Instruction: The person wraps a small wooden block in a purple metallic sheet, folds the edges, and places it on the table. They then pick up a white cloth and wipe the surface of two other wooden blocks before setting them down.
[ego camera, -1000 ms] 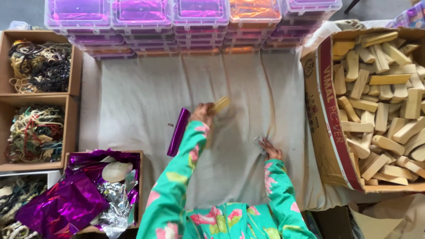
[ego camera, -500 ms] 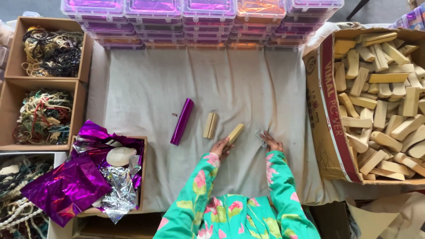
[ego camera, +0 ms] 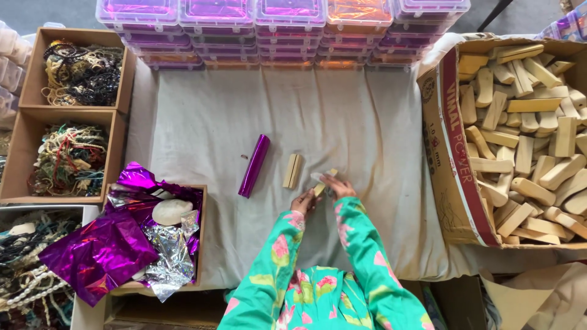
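Observation:
My left hand and my right hand meet over the grey cloth, both closed on one small wooden block with a pale scrap against it. A second wooden block lies flat on the cloth just left of my hands. Further left lies a rolled tube of shiny purple foil, apart from both hands. My sleeves are green with pink flowers.
A big cardboard box full of wooden blocks stands at the right. Left are cardboard boxes of tangled cords and a box of purple and silver foil scraps. Stacked clear plastic cases line the far edge.
My left hand set one block down on the cloth and drew back toward me. My right hand moved left, and both hands now hold another block together.

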